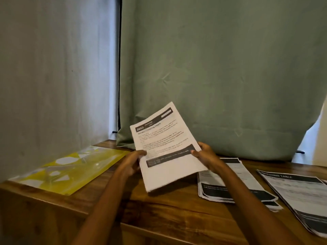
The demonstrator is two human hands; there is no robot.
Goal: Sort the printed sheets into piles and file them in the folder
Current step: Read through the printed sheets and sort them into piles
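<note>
A stack of printed sheets with black header bars is held tilted above the wooden table. My left hand grips its left edge and my right hand grips its right edge, thumbs on the front page. To the left, a yellow plastic folder lies flat on the table. On the right lie two more piles: one pile of sheets just under my right forearm, and another pile at the far right.
A green curtain hangs behind the table and touches its back edge. A pale wall stands close on the left, right behind the folder. The table's front edge runs below my forearms.
</note>
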